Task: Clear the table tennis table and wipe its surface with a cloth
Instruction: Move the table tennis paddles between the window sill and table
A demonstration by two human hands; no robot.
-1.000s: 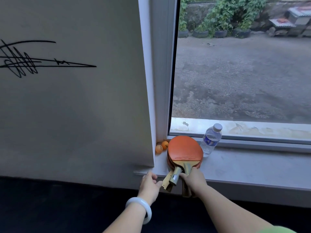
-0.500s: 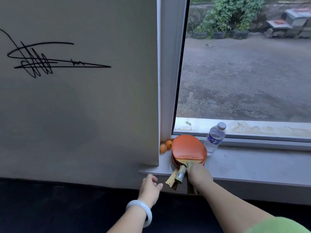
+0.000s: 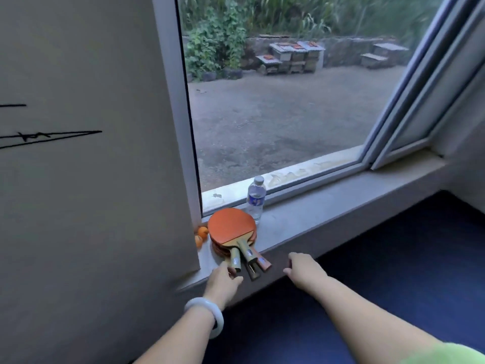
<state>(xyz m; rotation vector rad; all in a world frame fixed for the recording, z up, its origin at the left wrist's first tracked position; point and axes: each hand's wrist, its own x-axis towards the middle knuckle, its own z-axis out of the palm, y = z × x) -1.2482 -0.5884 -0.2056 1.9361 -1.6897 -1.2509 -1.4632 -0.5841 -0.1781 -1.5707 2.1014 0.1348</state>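
Just ahead of the left hand [image 3: 223, 278], on the window sill [image 3: 315, 219], lay a stack of table tennis paddles [image 3: 232, 228], red rubber up, their long axes running from the blades near the glass back to the handles [image 3: 246, 256], which fanned out over the sill's near edge. The left hand's loosely curled fingers touched or nearly touched the nearest handle; whether they pinched it I could not tell. The right hand [image 3: 304, 269] hung relaxed and holding nothing, just to the right of the handles and clear of them. So the left hand was the nearer. Beyond the left hand, two orange balls [image 3: 201, 235] sat wedged in the corner against a white panel [image 3: 91, 153]. A water bottle [image 3: 255, 199] stood upright behind the blades, touching or almost touching them. Neither the table nor a cloth was in view.
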